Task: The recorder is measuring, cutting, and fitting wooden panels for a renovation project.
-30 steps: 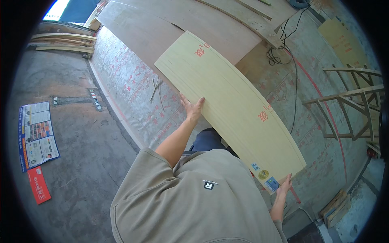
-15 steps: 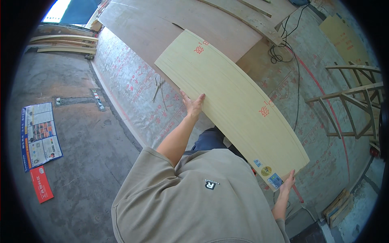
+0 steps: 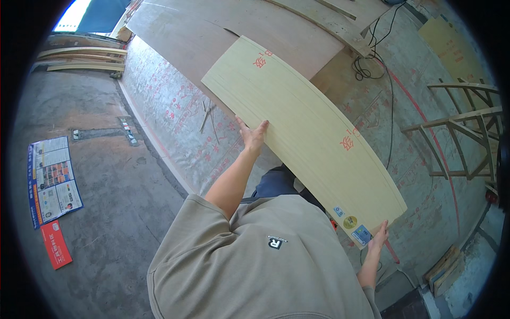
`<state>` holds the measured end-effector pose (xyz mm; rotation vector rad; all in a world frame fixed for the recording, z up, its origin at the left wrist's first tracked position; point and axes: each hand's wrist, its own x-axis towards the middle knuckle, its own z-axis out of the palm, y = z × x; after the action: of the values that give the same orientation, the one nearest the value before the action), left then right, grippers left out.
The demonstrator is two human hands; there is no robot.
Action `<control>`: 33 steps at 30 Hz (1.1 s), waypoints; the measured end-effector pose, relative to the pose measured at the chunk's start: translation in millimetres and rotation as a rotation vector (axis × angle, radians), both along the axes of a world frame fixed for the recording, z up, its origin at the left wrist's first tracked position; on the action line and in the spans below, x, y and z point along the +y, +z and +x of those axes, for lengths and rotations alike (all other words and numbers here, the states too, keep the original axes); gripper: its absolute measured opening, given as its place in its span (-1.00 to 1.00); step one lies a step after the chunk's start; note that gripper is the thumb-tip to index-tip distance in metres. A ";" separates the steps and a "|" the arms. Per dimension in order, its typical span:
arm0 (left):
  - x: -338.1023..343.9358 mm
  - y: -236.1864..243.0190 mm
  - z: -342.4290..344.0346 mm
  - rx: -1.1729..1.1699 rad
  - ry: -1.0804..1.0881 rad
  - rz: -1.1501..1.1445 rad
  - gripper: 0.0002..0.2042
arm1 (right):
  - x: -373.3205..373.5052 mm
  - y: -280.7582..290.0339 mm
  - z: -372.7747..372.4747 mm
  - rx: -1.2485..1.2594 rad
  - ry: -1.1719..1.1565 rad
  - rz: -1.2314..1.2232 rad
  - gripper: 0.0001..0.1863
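A long pale-yellow wooden board slants across the middle, from upper left down to lower right. Its far edge is bowed and has a pencil-thin line along it; red print and small stickers mark its face. My left hand grips the near edge left of the middle, thumb on top and the other fingers partly hidden beneath. At the lower right end, my right hand holds the short edge beside a blue sticker, its underside fingers out of sight. The board's far left end overlaps a large brown sheet in the view.
Curved wooden strips lie at the far left, and a curved wooden frame stands at right. A black cable coils on the film-covered floor. Wood offcuts sit lower right; a printed poster lies left.
The board and both hands have shifted only very slightly. My grip on the board is the same.
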<state>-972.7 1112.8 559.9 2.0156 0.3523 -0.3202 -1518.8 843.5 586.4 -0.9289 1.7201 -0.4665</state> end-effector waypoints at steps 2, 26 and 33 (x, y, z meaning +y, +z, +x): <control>-1.6 2.4 1.6 0.015 0.006 -0.077 0.26 | -0.9 -3.5 -3.0 0.009 0.005 -0.007 -0.25; 4.4 -7.0 17.4 0.008 -0.003 -0.029 0.24 | -3.7 -19.0 -5.3 -0.089 0.085 -0.005 -0.42; 4.5 -6.3 25.5 0.011 0.008 -0.059 0.23 | -4.1 -16.4 3.3 -0.044 0.049 0.039 -0.43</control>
<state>-947.2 1117.3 553.6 1.9551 0.3539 -0.3329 -1515.5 839.4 569.9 -0.9245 1.6578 -0.4171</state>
